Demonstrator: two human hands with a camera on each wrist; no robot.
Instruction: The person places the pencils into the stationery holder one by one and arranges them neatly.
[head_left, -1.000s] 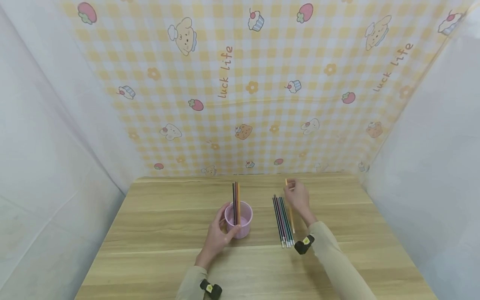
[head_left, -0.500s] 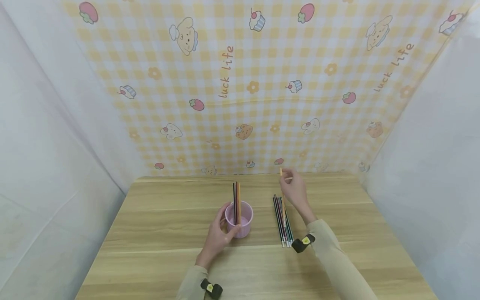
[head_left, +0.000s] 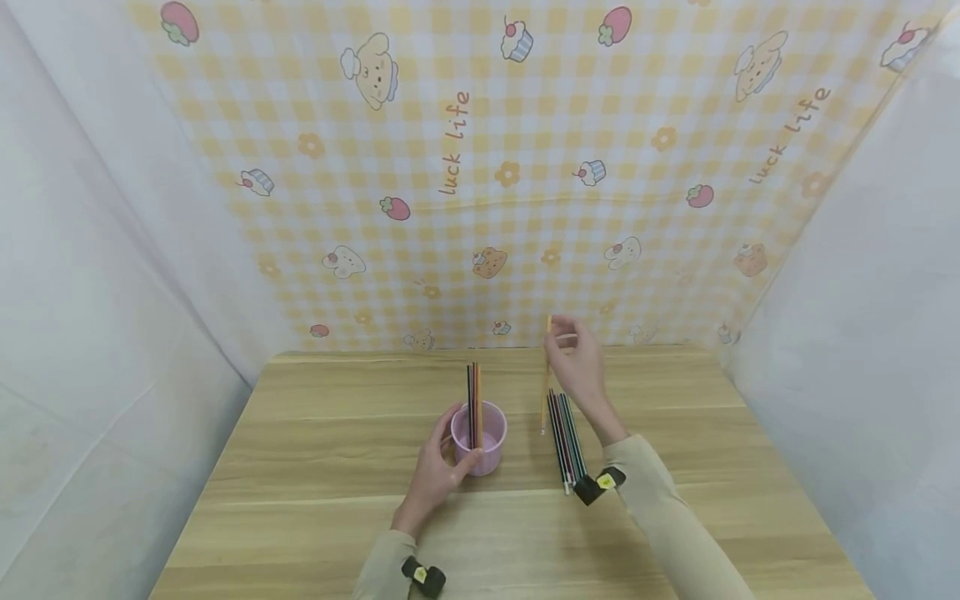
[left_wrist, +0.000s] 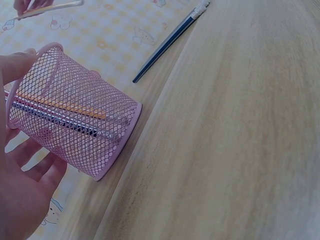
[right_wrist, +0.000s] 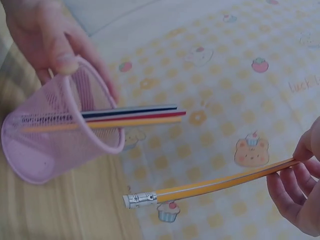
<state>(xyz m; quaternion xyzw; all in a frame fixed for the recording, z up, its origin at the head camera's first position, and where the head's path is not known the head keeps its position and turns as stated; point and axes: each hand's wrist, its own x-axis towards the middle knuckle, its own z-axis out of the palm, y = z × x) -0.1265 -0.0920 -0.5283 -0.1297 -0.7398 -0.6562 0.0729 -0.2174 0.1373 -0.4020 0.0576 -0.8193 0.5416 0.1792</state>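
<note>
My left hand grips a pink mesh pencil cup on the table, thumb at the rim and fingers round its far side. Several pencils, dark, red and yellow, lean inside the cup; their eraser ends show through the mesh in the left wrist view. Higher and to the right, my right hand pinches a yellow pencil near its upper end. Its white eraser and metal band point down, apart from the cup. Under the right forearm lies a row of dark and green pencils.
The wooden table ends at the back against a yellow checked cloth with cartoon prints. White sheets close off both sides. Each sleeve carries a small black wrist camera.
My right hand has lifted the yellow pencil up and to the left, from beside the row of pencils to the gap between row and cup. The left hand keeps its grip on the cup.
</note>
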